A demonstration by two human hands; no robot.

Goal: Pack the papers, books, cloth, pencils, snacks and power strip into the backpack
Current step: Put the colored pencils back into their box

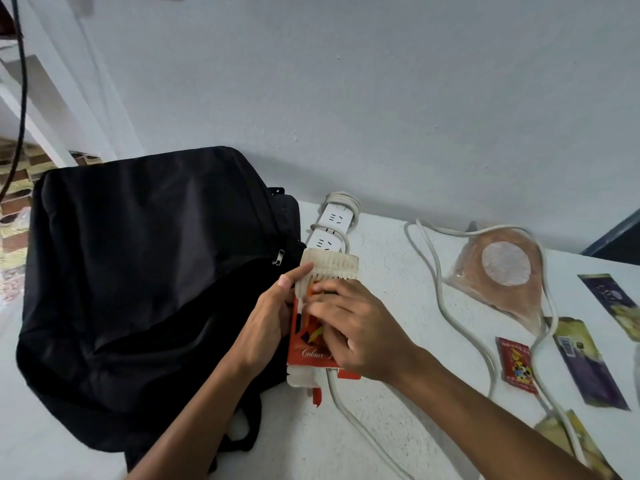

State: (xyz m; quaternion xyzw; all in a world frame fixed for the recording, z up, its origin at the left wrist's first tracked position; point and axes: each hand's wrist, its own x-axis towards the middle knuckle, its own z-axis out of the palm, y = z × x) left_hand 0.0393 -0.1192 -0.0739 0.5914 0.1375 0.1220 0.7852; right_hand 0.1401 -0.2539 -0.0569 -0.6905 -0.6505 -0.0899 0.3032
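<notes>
You are gripping the pencil box (311, 327) just right of the backpack (145, 271), left hand (266, 320) curled round its side, right hand (356, 330) pinching its front. Keep the flap closed, so no pencils are spilling while you are sliding it in.

- Soft, even, cool light; the wall (381, 98) looks pale grey-blue.
- The black backpack (138, 271) shows little detail in its folds.
- Faint shadows under the hands.
- Wide-angle bending at the edges.
- Slight overall softness; no glare.
</notes>
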